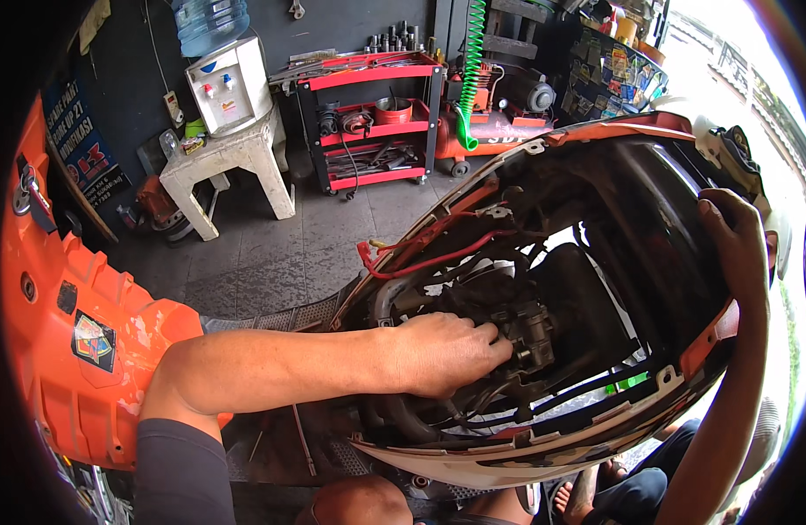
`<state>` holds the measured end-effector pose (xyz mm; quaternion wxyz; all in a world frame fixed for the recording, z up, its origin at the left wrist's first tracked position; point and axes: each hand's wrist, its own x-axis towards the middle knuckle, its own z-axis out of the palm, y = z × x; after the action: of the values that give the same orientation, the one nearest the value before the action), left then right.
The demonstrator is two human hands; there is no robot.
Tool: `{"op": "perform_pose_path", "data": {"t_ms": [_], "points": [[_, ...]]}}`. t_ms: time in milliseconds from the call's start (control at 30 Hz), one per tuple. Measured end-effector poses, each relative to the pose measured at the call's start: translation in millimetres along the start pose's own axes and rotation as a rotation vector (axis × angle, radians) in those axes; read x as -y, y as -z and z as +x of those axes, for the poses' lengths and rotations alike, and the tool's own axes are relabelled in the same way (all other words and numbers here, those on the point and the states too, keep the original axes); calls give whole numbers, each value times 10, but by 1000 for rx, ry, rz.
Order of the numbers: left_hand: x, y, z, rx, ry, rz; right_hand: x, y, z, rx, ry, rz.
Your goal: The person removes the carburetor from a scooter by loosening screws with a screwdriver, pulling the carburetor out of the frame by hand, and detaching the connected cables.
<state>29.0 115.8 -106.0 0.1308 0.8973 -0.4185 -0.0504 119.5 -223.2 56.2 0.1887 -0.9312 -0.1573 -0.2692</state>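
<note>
A scooter body with its seat off stretches across the right half, its engine bay open. My left hand reaches into the bay from the left, fingers closed against the metal carburetor or throttle body. What the fingertips pinch, if anything, is hidden. My right hand grips the rear edge of the body at the far right, fingers bent over the rim. A red cable with bare ends lies over the bay's far side. The dark storage tub takes up the rear of the body.
The scooter's orange front shield stands at left. Behind are a water dispenser on a white stool, a red tool cart, an air compressor and a green coiled hose. Another person's foot shows at lower right.
</note>
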Motion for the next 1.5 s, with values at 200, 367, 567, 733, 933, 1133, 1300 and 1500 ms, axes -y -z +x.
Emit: {"op": "perform_pose_path", "data": {"t_ms": [200, 367, 567, 733, 933, 1133, 1300, 1500], "points": [[9, -29, -34, -17, -39, 5, -1, 11, -23, -2, 6, 16], [44, 21, -36, 59, -78, 37, -1, -15, 8, 21, 0, 44], [-146, 65, -56, 58, -114, 334, -37, 24, -16, -1, -3, 66], [-106, 95, -22, 92, -178, 397, -72, 15, 27, 0, 20, 34], [-30, 99, 41, 72, -210, 239, -94, 58, -21, -19, 12, 19], [-28, 188, 65, 171, -197, 282, -56, -11, 23, -34, 6, 25], [5, 116, 109, 158, -192, 255, -64, 10, -13, -36, -6, 39], [21, 40, 129, 96, -122, 241, -34, 47, 1, -22, -35, 51]]}}
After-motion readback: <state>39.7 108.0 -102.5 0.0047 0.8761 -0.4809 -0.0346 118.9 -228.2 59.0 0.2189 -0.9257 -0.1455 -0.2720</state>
